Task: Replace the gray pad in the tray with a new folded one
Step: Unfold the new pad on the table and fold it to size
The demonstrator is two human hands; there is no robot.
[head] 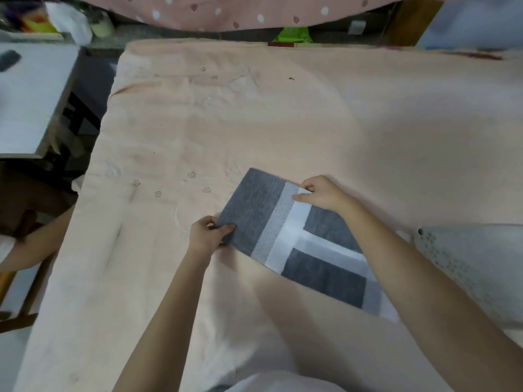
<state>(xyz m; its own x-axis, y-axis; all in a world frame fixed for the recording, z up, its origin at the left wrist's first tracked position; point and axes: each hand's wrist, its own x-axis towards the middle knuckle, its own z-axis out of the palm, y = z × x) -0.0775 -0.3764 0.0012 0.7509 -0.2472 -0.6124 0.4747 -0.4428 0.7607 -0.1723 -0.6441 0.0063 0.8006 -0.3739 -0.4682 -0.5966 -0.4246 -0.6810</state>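
Your two forearms come up from the bottom edge and meet over the gray pad (254, 219), which lies on the peach blanket (254, 123) spread over the bed, partly folded, with white bands and a paler strip showing across it. Its long axis runs on a slant, from the far left corner down toward the near right corner under your right arm. Your left hand (205, 236) pinches the near-left corner of the dark folded panel, thumb on top and fingers curled under the edge. Your right hand (319, 193) pinches the white band at the far edge, fingertips closed on it. The hands sit at opposite ends of the fold line, so the next fold probably turns on carrying the left-hand panel across toward the right; the left hand is the nearer one to that loose flap. Keep both corners level or the layers may skew. At the right edge sits a pale speckled tray (469, 267) (only part of it shows), close beside your right arm, and I cannot tell what lies in it. Farther off, past the bed, hangs a pink dotted cloth (226, 12).
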